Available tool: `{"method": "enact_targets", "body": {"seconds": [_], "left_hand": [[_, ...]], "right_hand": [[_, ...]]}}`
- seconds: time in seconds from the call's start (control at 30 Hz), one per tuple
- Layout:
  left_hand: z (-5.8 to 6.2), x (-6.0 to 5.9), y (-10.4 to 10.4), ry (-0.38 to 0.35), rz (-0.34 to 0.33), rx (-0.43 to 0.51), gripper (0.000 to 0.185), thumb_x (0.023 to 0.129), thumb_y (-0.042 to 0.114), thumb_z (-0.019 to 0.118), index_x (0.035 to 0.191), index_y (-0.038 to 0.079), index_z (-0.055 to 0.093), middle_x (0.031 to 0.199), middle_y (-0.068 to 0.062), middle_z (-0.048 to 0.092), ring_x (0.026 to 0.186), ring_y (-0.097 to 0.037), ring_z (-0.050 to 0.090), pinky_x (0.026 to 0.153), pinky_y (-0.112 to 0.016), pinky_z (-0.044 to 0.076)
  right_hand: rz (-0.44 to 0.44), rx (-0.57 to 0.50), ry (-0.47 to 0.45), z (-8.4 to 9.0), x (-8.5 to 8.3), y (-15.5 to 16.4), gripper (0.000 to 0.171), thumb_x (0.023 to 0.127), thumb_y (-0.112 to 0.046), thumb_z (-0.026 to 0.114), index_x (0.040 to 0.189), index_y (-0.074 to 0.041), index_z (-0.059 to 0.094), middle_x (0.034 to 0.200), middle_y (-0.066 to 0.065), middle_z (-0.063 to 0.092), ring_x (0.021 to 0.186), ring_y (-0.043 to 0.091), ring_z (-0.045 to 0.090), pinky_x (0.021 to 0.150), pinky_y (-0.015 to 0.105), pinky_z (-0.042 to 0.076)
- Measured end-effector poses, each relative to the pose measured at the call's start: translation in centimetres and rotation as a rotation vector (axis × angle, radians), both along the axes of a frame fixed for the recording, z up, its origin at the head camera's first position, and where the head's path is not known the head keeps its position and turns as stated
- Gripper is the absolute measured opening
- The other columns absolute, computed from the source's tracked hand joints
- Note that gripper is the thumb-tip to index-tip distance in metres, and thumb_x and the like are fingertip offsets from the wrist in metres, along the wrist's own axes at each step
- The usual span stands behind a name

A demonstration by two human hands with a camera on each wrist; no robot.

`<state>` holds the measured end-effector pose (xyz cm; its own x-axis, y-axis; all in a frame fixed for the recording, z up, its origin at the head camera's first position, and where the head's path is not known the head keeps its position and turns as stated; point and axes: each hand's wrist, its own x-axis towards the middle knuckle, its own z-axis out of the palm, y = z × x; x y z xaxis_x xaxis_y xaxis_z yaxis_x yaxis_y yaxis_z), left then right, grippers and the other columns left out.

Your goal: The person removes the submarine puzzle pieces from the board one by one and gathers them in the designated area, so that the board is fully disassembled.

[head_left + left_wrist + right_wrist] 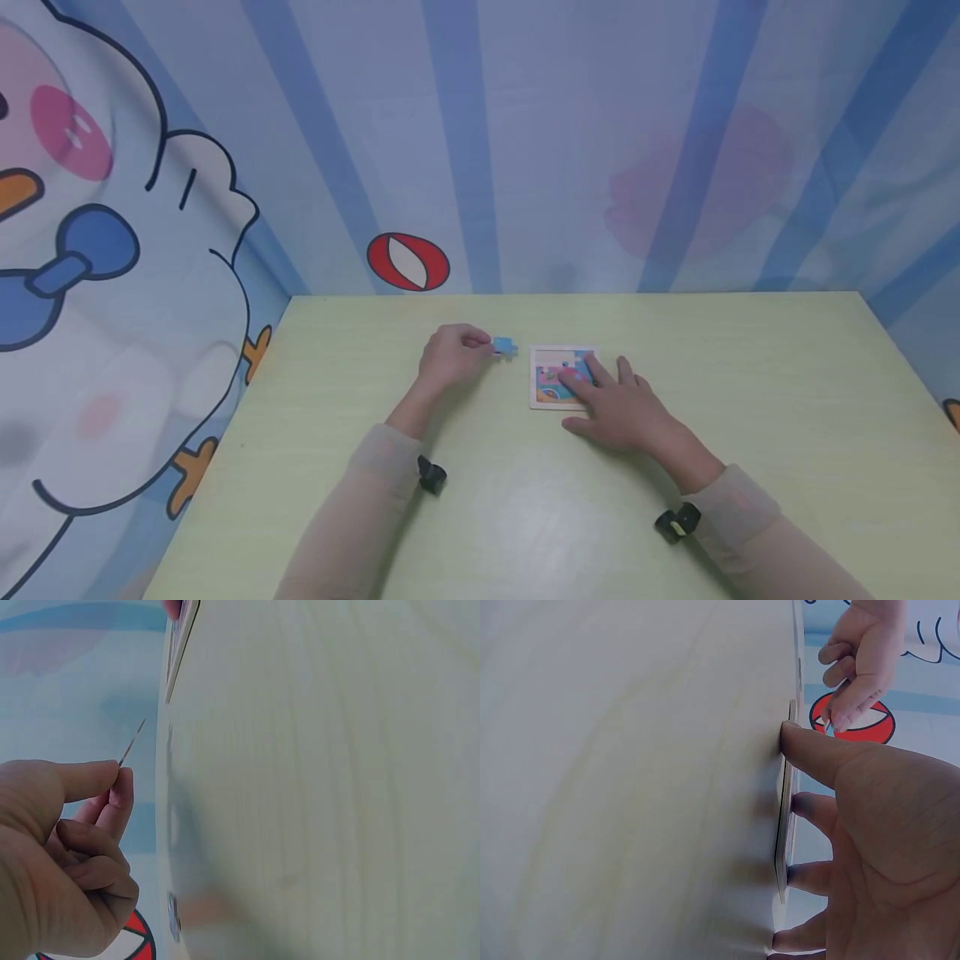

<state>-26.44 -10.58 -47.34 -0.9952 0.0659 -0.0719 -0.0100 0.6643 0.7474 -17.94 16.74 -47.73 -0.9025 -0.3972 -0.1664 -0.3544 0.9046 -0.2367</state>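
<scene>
My left hand [454, 357] pinches a light-blue jigsaw piece [504, 347] between thumb and fingertips. The piece shows edge-on as a thin sliver [133, 741] in the left wrist view, held above the table. To its right, a square jigsaw puzzle in a pale frame [533, 392] lies flat, with pink, blue and orange pieces inside and a pale bare patch near its upper left. My right hand [626, 410] rests over the right part of the puzzle with fingers spread, hiding some of it. In the right wrist view, its thumb [810, 750] touches the frame's edge.
A pale wooden table [495, 525] carries everything, with a patterned blue curtain [540, 167] behind its far edge. A small flat item [174, 916] lies on the table in the left wrist view; its kind is unclear. Dark wrist cameras [432, 475] sit at both cuffs.
</scene>
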Motion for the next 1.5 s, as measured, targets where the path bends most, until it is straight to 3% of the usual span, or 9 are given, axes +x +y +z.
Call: {"method": "enact_targets", "body": {"seconds": [0.33, 0.83, 1.23, 1.5], "left_hand": [[-0.5, -0.4, -2.6, -0.047, 0.035, -0.027, 0.017, 0.095, 0.028, 0.074, 0.105, 0.014, 0.078, 0.097, 0.000, 0.074, 0.093, -0.021, 0.067, 0.088, -0.044, 0.050], [-0.5, -0.5, -3.4, -0.076, 0.089, -0.161, 0.018, 0.096, 0.031, 0.071, 0.105, 0.018, 0.079, 0.099, 0.001, 0.074, 0.092, -0.020, 0.067, 0.085, -0.046, 0.047], [-0.9, -0.5, -3.5, -0.059, 0.087, -0.170, 0.017, 0.096, 0.029, 0.070, 0.106, 0.017, 0.077, 0.100, 0.001, 0.074, 0.094, -0.021, 0.067, 0.087, -0.046, 0.048], [-0.6, -0.4, -2.5, -0.016, 0.029, -0.138, 0.017, 0.097, 0.030, 0.070, 0.106, 0.017, 0.078, 0.099, 0.002, 0.074, 0.094, -0.020, 0.068, 0.085, -0.046, 0.050]], "right_hand": [[-0.003, -0.005, 0.001, 0.1, 0.1, 0.0, 0.074, 0.101, -0.056, 0.058, 0.163, -0.025, 0.035, 0.167, 0.026, 0.022, 0.143, 0.068, 0.017, 0.107, 0.075, 0.030], [-0.001, -0.008, 0.006, -0.4, -0.1, 0.0, 0.074, 0.101, -0.057, 0.058, 0.164, -0.026, 0.034, 0.167, 0.026, 0.021, 0.144, 0.068, 0.016, 0.107, 0.075, 0.029], [0.002, -0.002, 0.006, -0.2, 0.0, -0.1, 0.074, 0.101, -0.057, 0.058, 0.164, -0.026, 0.034, 0.167, 0.025, 0.021, 0.143, 0.068, 0.017, 0.107, 0.075, 0.030], [-0.002, 0.006, 0.003, -0.1, 0.0, 0.0, 0.075, 0.100, -0.057, 0.058, 0.164, -0.026, 0.034, 0.167, 0.025, 0.021, 0.143, 0.067, 0.018, 0.107, 0.075, 0.030]]}}
